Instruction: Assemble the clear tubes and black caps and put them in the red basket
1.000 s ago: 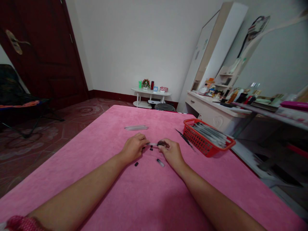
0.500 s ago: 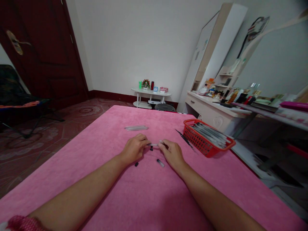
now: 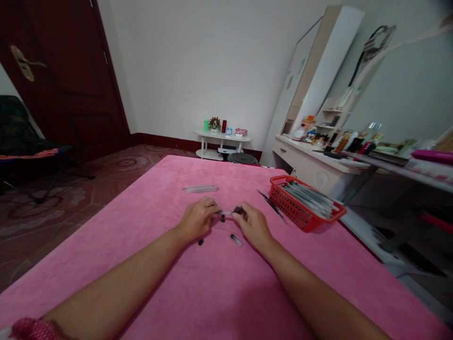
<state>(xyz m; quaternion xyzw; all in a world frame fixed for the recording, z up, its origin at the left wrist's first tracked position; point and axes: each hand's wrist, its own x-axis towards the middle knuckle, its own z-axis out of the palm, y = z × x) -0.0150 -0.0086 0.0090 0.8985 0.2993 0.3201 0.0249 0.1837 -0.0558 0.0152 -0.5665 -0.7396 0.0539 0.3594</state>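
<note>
Both my hands rest on the pink cloth (image 3: pixel 219 293) and together pinch a thin clear pen tube (image 3: pixel 226 213) between them. My left hand (image 3: pixel 197 218) is closed on its left end. My right hand (image 3: pixel 252 225) is closed on its right end, where a small dark piece (image 3: pixel 238 209) shows at the fingertips. A short clear-and-black pen part (image 3: pixel 236 240) lies just below the right hand. A small black cap (image 3: pixel 200 242) lies below the left hand, and another black bit (image 3: pixel 222 218) sits under the tube.
A red basket (image 3: pixel 300 213) full of pens stands to the right, with a dark thin refill (image 3: pixel 271 203) beside it. Clear tubes (image 3: pixel 200 188) lie farther back. A dressing table (image 3: pixel 311 158) with bottles is beyond the right edge; a white side table (image 3: pixel 221 141) stands at the wall.
The hands have barely moved. The dark piece at my right fingertips was hidden half a second ago and shows again now.
</note>
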